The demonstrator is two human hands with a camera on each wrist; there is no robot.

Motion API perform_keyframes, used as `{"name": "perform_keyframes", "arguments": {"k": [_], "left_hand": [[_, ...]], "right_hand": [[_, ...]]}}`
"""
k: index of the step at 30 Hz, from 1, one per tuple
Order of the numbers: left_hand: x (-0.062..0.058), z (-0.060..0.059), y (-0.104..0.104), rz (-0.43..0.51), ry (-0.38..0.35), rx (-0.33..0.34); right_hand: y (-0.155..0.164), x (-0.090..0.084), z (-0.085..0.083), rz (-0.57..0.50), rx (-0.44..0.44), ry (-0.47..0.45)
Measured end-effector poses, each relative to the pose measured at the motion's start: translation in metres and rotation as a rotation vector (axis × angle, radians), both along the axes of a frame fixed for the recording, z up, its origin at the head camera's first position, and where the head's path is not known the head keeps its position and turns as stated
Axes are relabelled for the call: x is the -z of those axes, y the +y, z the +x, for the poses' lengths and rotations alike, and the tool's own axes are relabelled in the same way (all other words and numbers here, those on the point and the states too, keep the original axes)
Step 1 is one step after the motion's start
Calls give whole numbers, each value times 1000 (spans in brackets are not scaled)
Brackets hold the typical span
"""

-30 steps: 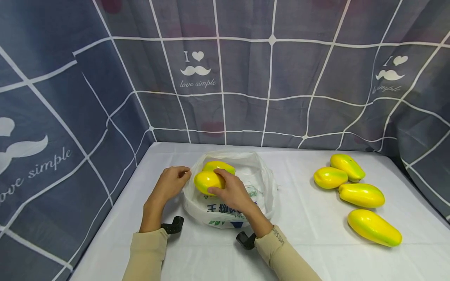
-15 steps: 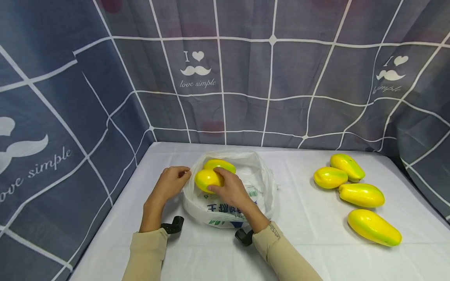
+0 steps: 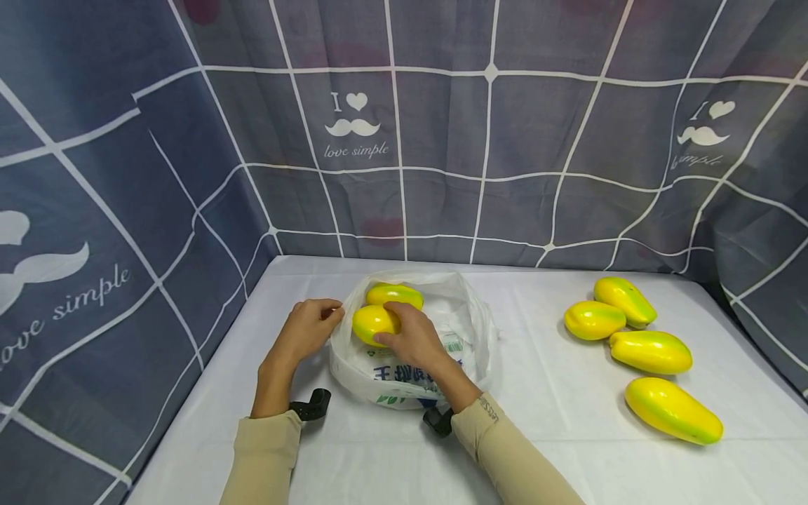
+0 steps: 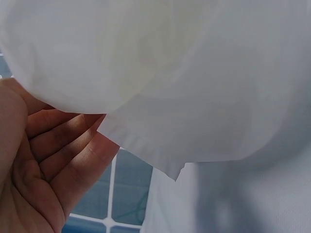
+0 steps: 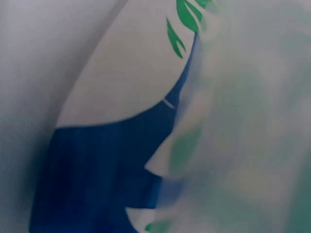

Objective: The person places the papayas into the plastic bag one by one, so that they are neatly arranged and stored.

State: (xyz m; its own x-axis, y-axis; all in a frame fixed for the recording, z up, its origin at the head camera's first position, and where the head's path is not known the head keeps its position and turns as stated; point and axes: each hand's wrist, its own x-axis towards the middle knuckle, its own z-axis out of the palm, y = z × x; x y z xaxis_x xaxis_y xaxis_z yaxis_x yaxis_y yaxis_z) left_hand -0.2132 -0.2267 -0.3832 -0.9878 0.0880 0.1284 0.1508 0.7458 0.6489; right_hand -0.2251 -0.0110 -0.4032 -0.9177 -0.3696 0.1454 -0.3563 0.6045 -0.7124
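A white plastic bag (image 3: 476, 351) with blue and green print stands open on the table. My left hand (image 3: 306, 328) pinches its left rim; in the left wrist view, the bag's film (image 4: 204, 97) passes between thumb and fingers. Inside the bag, my right hand (image 3: 416, 340) holds a yellow-green papaya (image 3: 374, 325) between thumb and fingers. Just behind it lies another papaya (image 3: 394, 295), partly covered. Only the printed bag side (image 5: 97, 170) fills the right wrist view, and the right hand is hidden there.
To the right lie several loose papayas: one at the back (image 3: 623, 300), one beside it (image 3: 593, 320), one in the middle (image 3: 651, 352) and one nearest (image 3: 674, 410). A white cloth (image 3: 536, 449) covers the table. A grey checked curtain (image 3: 442, 140) hangs behind and at the sides.
The right hand and its papaya have sunk slightly deeper into the bag, so more of the papaya behind shows. The left hand has stayed on the rim.
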Motion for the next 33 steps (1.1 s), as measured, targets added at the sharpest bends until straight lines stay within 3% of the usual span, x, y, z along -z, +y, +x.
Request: {"name": "perform_keyframes", "arguments": {"k": [15,33], "left_hand": [[-1,0,1,-2,10,3],[0,0,1,-2,-4,-9]], "right_hand": [[-1,3,-3,-8,15,-35],[2,5,-3,12,-12,-1]]}}
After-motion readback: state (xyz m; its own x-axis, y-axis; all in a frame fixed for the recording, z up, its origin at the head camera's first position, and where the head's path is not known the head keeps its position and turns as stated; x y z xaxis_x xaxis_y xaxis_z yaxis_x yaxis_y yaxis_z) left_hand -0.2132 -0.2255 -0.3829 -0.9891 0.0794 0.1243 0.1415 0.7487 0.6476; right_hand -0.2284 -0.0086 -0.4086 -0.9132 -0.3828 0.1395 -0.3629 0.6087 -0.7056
